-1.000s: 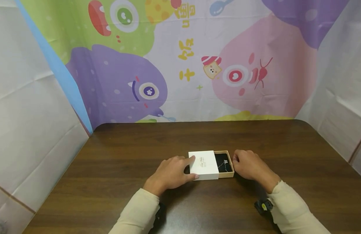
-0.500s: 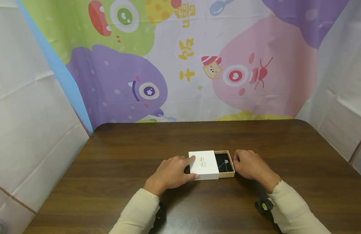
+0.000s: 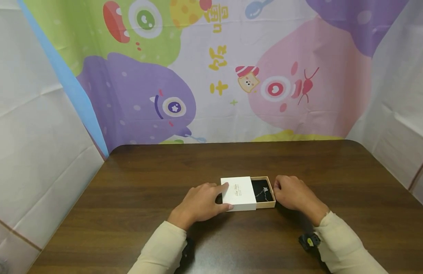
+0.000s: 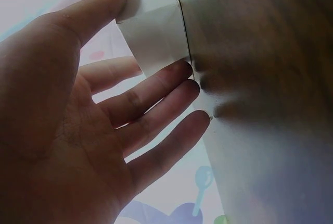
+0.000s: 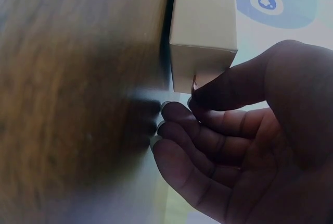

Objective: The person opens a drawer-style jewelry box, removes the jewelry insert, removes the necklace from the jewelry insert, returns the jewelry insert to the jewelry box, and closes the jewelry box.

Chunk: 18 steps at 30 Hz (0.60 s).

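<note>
A white jewelry box sleeve (image 3: 241, 193) with fine lettering lies on the table, its drawer (image 3: 266, 204) partly out on the right. Inside the drawer, a thin silver chain with a butterfly-like charm (image 3: 265, 189) rests on a black pad. My left hand (image 3: 201, 201) holds the sleeve's left end, index finger over the top and thumb at the near side; its other fingers extend down to the table in the left wrist view. At the drawer's end, my right hand (image 3: 292, 193) pinches a small pull tab (image 5: 194, 81) between thumb and index finger, the other fingers curled.
The brown wooden table (image 3: 146, 167) runs back to a cartoon-printed cloth (image 3: 218, 114). Pale cloth panels (image 3: 43, 114) hang at both sides. A dark device (image 3: 308, 241) is strapped at the right wrist.
Between the first and second frames the drawer and my right hand shift very slightly right. My left hand and the sleeve keep their place.
</note>
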### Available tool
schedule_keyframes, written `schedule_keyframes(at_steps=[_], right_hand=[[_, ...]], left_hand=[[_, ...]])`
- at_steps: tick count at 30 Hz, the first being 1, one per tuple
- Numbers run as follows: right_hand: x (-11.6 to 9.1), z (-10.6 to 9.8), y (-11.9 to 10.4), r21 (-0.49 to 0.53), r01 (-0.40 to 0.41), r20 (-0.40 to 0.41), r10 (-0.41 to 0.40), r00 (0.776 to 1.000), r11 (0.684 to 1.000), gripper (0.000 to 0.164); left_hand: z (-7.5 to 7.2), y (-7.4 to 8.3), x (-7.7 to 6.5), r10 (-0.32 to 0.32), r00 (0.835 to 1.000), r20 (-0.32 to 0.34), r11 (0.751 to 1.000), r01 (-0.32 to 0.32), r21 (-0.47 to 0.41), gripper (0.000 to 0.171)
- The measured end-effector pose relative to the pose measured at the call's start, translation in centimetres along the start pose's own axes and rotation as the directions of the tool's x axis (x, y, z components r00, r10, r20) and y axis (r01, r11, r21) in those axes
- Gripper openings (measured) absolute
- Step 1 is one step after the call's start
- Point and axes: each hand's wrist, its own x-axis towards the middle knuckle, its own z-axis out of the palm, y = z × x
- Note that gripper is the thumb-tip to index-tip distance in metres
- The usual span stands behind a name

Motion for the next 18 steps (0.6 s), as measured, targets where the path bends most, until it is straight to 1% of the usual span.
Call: schedule_keyframes(at_steps=[7,13,18], right_hand=[[-0.01,-0.11,0.03,0.007,-0.009,0.006,0.009,1.000,1.000,0.012],[-0.12,-0.07,0.04,0.013,-0.016,0.013,0.016,1.000,1.000,0.011],[-0.16,-0.04,0.12,0.006,0.000,-0.005,0.000,1.000,1.000,0.013]], left_hand=[[-0.06,0.02,-0.01,0.002,1.000,-0.004,1.000,-0.002,-0.003,0.069],[-0.03,0.02,-0.11,-0.009,1.000,0.006,1.000,0.009,-0.011,0.069],[0.05,-0.01,-0.15,0.001,1.000,-0.010,1.000,-0.001,-0.006,0.067]])
